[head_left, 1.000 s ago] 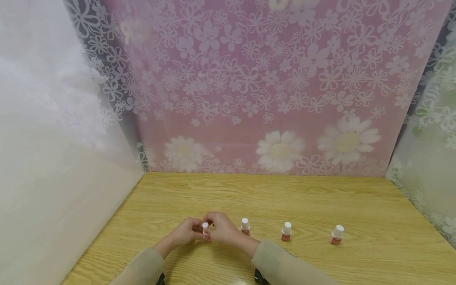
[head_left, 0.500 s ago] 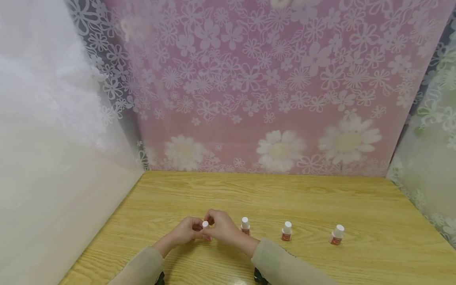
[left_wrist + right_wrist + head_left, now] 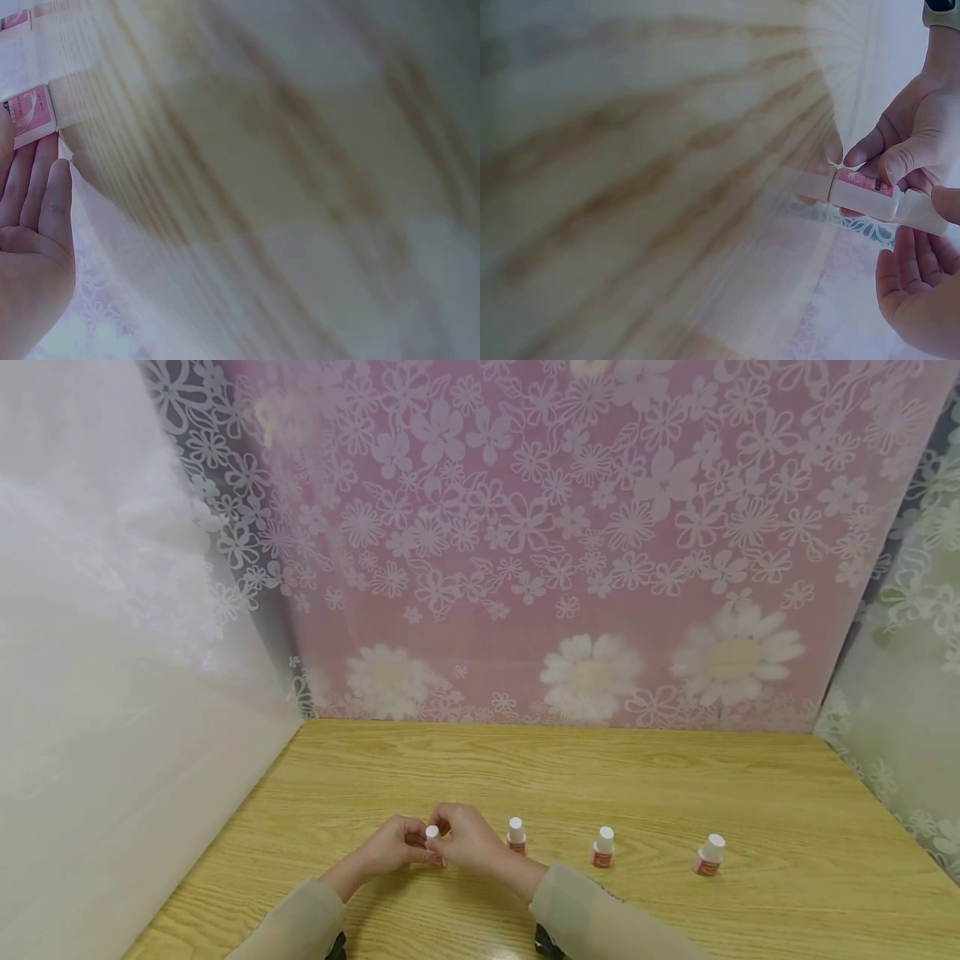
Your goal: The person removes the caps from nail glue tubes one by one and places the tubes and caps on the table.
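A small bottle (image 3: 432, 847) with a white cap (image 3: 432, 832) and a pink-red label stands on the wooden table (image 3: 570, 777), near its front left. My left hand (image 3: 411, 843) grips the bottle's body from the left. My right hand (image 3: 444, 827) pinches the cap from the right. In the right wrist view the left hand (image 3: 874, 161) holds the labelled bottle (image 3: 862, 193) between thumb and fingers, and my right hand (image 3: 922, 232) sits by the cap end. The left wrist view shows my left hand (image 3: 37, 195) beside the pink label (image 3: 30, 112).
Three more capped bottles stand upright in a row to the right: one (image 3: 515, 835) close to my right hand, one (image 3: 603, 847) further on, one (image 3: 708, 854) furthest. A floral pink backdrop (image 3: 570, 543) and pale side panels (image 3: 112, 693) wall in the table.
Both hands stay on the same bottle in the same place; only the view has shifted slightly.
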A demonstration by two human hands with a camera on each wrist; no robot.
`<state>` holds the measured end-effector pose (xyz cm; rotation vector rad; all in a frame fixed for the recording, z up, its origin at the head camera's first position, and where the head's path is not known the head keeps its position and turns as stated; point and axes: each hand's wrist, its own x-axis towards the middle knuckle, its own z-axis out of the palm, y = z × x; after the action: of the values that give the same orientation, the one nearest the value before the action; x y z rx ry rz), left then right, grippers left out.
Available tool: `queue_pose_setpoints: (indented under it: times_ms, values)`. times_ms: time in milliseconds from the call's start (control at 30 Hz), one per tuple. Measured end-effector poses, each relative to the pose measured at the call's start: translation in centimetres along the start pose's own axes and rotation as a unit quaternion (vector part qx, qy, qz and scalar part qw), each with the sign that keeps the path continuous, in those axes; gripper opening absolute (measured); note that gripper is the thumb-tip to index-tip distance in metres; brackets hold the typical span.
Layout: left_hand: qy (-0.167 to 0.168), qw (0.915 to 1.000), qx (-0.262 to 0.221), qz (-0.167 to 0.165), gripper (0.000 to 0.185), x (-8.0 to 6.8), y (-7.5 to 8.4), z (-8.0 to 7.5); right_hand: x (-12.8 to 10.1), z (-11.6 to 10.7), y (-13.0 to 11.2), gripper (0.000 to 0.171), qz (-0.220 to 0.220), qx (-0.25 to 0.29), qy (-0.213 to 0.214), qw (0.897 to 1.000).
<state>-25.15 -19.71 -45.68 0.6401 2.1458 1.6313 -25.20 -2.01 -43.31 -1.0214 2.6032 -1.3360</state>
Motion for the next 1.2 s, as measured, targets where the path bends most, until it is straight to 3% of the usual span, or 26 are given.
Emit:
queue_pose_setpoints:
  times_ms: [567, 1200]
  values:
    - [0.002, 1.0, -0.006, -0.005, 0.016, -0.12, 0.15, 0.13, -0.07, -0.05, 0.08, 0.018, 0.02, 0.02, -0.002, 1.0]
    - [0.001, 0.9999, -0.009, -0.01, 0.016, 0.03, 0.05, 0.04, -0.05, -0.12, 0.04, 0.01, 0.015, 0.008, -0.01, 1.0]
